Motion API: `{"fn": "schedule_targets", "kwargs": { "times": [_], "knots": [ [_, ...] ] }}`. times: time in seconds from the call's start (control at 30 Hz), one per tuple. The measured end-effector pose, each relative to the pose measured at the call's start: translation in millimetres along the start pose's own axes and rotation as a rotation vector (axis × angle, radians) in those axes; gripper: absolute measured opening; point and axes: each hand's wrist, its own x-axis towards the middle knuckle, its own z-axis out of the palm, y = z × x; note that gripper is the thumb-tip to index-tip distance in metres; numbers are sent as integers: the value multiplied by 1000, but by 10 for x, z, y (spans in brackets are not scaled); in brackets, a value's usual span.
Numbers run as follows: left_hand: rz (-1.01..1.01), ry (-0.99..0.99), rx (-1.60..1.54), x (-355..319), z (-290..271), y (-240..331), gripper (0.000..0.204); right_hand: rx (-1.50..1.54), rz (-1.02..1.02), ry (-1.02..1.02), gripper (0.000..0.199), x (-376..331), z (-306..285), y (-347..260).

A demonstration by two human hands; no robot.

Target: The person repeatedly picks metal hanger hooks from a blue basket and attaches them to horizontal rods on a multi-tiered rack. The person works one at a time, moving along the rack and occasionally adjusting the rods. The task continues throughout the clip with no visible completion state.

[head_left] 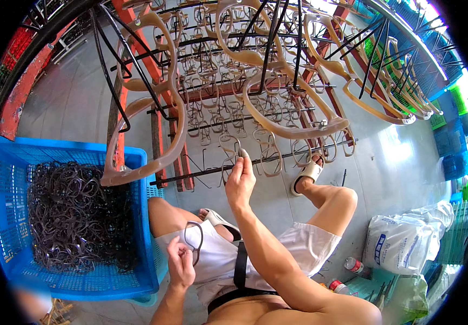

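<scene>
Left hand (pixel 181 264): fingers pinched narrow on the dark frame (pixel 202 237), lower centre-left of the picture, over the lap. Its long axis runs roughly up the picture. Right hand (pixel 240 182) is up near centre, fingertips close together at a pale frame (pixel 239 143) on the front rod (pixel 190 175); can't tell if they grip it. Rod slants gently up to the right, crosswise to the dark frame. Rod lies up and right of the left fingers, well apart; right hand's nearer.

Single head-worn fisheye view, upright, facing steeply down, hands (pixel 240 181) close below
</scene>
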Motion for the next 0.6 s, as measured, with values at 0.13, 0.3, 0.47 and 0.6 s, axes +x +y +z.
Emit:
{"fn": "schedule_targets", "kwargs": {
  "times": [0.13, 0.3, 0.47, 0.6],
  "knots": [
    [-143, -189, 38, 101, -128, -116, 38, -88, -138, -8, 30, -39, -28, 0],
    [-81, -85, 113, 221, -175, -40, 30, -221, -208, -33, 29, -50, -62, -23],
    [-56, -4, 68, 302, -182, -5, 31, -154, -202, -21, 30, -88, -58, 13],
    [-48, 13, 39, 311, -168, -2, 31, -185, -236, -42, 29, -91, -38, 43]
  ]
}}
